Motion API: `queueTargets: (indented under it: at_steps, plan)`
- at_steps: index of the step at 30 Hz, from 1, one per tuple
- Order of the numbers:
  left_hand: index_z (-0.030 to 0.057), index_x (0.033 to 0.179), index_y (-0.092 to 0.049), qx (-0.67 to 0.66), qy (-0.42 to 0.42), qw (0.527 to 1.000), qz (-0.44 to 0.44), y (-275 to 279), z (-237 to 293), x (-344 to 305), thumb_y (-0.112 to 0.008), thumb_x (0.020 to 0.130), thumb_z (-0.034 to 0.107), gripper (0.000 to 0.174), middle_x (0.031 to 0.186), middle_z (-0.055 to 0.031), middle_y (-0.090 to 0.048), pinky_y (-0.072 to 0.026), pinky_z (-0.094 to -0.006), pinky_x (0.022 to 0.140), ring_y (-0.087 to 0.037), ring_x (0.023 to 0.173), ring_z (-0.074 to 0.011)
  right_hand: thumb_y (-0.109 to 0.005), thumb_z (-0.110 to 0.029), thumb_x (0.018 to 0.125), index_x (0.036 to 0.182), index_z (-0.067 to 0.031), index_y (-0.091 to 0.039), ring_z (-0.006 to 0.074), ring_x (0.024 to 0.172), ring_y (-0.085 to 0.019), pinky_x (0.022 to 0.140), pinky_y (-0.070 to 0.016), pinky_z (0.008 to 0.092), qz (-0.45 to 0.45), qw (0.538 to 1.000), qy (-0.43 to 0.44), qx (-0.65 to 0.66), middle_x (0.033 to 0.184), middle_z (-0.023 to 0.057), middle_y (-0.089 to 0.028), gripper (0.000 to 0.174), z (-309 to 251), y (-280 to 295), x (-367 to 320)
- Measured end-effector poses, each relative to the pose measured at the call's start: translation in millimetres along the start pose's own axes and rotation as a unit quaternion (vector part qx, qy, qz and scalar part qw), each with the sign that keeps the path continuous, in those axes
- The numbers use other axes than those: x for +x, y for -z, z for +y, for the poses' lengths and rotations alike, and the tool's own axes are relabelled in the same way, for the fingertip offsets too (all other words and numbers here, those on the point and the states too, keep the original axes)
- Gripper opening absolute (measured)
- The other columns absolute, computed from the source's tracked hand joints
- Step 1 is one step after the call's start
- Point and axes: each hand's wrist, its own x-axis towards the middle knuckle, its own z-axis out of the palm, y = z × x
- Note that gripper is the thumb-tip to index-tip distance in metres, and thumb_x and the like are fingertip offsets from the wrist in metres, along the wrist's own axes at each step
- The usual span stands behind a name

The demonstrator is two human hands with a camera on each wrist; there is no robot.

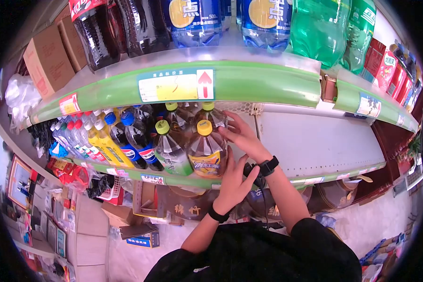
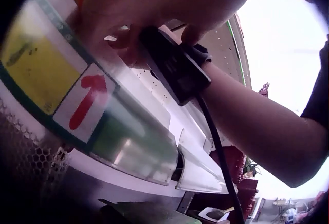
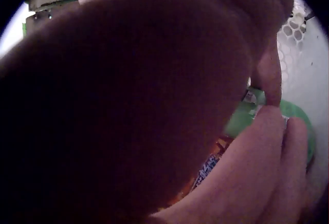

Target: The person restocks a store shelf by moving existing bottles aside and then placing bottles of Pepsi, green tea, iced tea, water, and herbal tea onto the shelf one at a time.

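In the head view my left hand [image 1: 234, 185] lies against the right side of an iced tea bottle [image 1: 207, 157] with a yellow cap, fingers pointing up and fairly straight. Behind it stands another bottle [image 1: 208, 115] with a yellow-green cap; my right hand [image 1: 244, 136] reaches in from the right, fingertips at its side. A green-capped bottle [image 1: 171, 148] stands left of the iced tea. The left wrist view shows the back of my left hand [image 2: 169, 0] up close. In the right wrist view, fingers [image 3: 262, 157] touch a green surface [image 3: 295, 116]; my right hand's dark palm hides much.
Rows of cola and other bottles [image 1: 136, 136] fill the shelf on the left. A green shelf edge [image 1: 263, 82] with price tags runs just above my hands, with large bottles on it. To the right is bare white shelf [image 1: 319, 141]. Brown jars [image 1: 183, 204] stand below.
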Motion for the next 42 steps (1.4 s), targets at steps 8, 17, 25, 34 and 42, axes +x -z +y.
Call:
queueTargets:
  at_steps: [8,17,25,34,42]
  plan:
    - [0.0009,0.144,-0.052,-0.041,-0.019,0.999,-0.023,16,16,-25,-0.066,0.100,0.030,0.055,0.159,-0.0320,-0.034,-0.0348,-0.0476,0.118,-0.040,0.144,-0.0481,-0.071,-0.027,0.099,0.159,-0.0081,-0.038,0.0366,0.143,-0.047,0.116,-0.0416,0.0434,0.046,0.998,0.029,-0.021,0.157,0.0224,-0.045,0.070,5,3,-26]
    - [0.0029,0.136,-0.061,0.027,0.035,0.997,-0.067,96,-28,-129,-0.073,0.095,0.022,0.047,0.135,-0.0215,-0.063,-0.0489,-0.0418,0.106,-0.061,0.127,-0.0361,-0.066,-0.009,0.100,0.126,-0.0009,-0.065,0.0178,0.104,-0.071,0.093,-0.0566,0.0324,0.130,0.984,-0.068,0.102,0.114,0.0107,-0.074,0.027,37,-32,-186]
    - [0.0016,0.132,-0.063,0.018,0.134,0.976,-0.170,121,-74,-216,-0.073,0.093,0.021,0.045,0.118,-0.0215,-0.071,-0.0528,-0.0416,0.097,-0.069,0.111,-0.0352,-0.068,-0.016,0.098,0.129,-0.0029,-0.065,0.0178,0.099,-0.071,0.086,-0.0565,0.0329,0.083,0.980,-0.181,-0.026,0.110,0.0096,-0.075,0.034,125,-126,-303]
    - [0.0021,0.123,-0.068,0.005,-0.052,0.898,-0.436,112,-70,-263,-0.070,0.093,0.015,0.034,0.113,-0.0192,-0.071,-0.0526,-0.0430,0.093,-0.068,0.106,-0.0374,-0.062,-0.020,0.096,0.132,-0.0009,-0.063,0.0360,0.104,-0.071,0.093,-0.0553,0.0436,0.092,0.940,-0.218,-0.245,0.113,0.0215,-0.073,0.041,108,-232,-394]
    - [0.0020,0.119,-0.070,-0.032,-0.104,0.837,-0.537,108,-76,-311,-0.070,0.091,0.017,0.031,0.112,-0.0189,-0.071,-0.0527,-0.0451,0.092,-0.067,0.105,-0.0395,-0.065,-0.026,0.091,0.124,-0.0003,-0.066,0.0418,0.099,-0.069,0.089,-0.0535,0.0502,0.120,0.898,-0.339,-0.252,0.101,0.0245,-0.073,0.042,94,-288,-469]
